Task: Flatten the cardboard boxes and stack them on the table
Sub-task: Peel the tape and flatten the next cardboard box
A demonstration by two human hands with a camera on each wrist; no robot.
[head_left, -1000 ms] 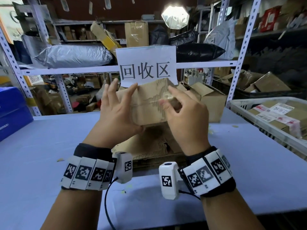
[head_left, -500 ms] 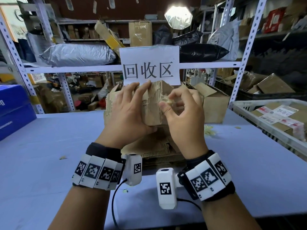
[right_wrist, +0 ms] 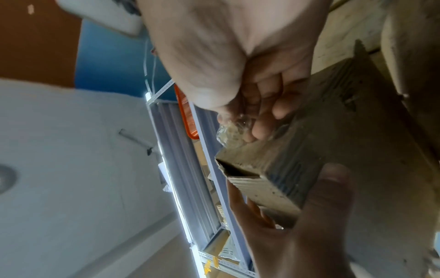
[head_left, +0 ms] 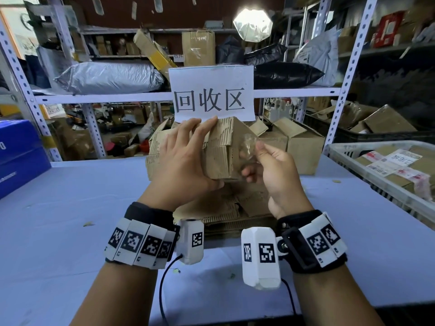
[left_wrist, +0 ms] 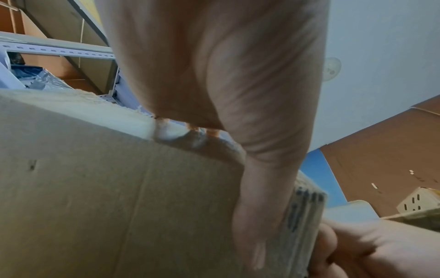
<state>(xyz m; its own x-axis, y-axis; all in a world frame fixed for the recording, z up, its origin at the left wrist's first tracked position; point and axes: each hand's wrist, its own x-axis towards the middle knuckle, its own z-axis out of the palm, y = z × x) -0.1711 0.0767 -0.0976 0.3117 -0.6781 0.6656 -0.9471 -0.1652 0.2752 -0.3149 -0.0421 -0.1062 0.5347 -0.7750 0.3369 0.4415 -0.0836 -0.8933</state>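
Observation:
My left hand (head_left: 188,158) grips a small worn cardboard box (head_left: 220,149) in the air above the table, fingers across its near face and thumb under it. The left wrist view shows the thumb (left_wrist: 262,216) pressed on the box (left_wrist: 95,197). My right hand (head_left: 270,165) pinches a crumpled strip of clear tape (head_left: 249,144) at the box's right side. In the right wrist view the tape (right_wrist: 232,131) sits between my fingertips, still touching the box corner (right_wrist: 285,165). A stack of flattened cardboard (head_left: 226,208) lies on the table below both hands.
Upright cardboard boxes (head_left: 299,142) stand behind the held box at the table's (head_left: 70,208) far edge. A white basket (head_left: 348,161) of parcels sits at the right. A blue box (head_left: 18,151) is at the left. Metal shelving with a paper sign (head_left: 211,92) is behind.
My right hand has pulled away to the right, drawing the clear tape off the box. My left hand has shifted its grip and turned the box slightly.

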